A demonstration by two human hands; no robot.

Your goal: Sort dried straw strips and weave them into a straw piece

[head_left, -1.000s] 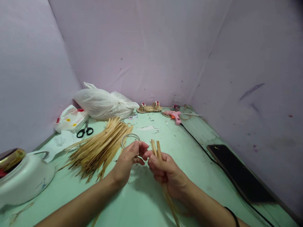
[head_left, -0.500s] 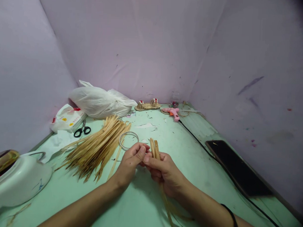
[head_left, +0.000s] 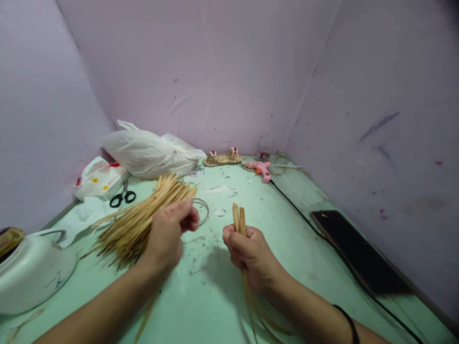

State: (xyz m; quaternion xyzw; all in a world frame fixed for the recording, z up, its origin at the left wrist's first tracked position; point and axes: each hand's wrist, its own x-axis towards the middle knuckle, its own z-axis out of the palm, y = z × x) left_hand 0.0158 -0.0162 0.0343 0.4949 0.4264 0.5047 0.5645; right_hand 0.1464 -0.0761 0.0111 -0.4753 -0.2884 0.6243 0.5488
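Observation:
My right hand [head_left: 249, 250] is closed around a few flat, pale-tan dried leaf strips [head_left: 239, 218]. Their short upper ends stick up above the fist, and long tails hang down to the table. Over the right edge of a fanned bundle of dried leaf strips [head_left: 137, 226] is my left hand [head_left: 169, 230], fingers curled in. Whatever those fingers hold, if anything, is hidden. Just beyond them lies a roll of clear tape or a thin ring [head_left: 202, 211], partly covered by the hand. A single leaf strip [head_left: 144, 319] emerges below my left forearm.
Black-handled scissors [head_left: 122, 198], a tissue pack [head_left: 101, 180] and a white plastic bag [head_left: 151, 151] stand back left. A white basin [head_left: 30, 275] is at near left. A woven piece [head_left: 222, 158] and pink glue gun [head_left: 261, 170] lie at the back. A phone [head_left: 358, 252] and black cord are right.
My left hand has moved away from the right hand, leftward to the bundle's edge. The right hand keeps its grip on the leaf strips, having shifted only slightly.

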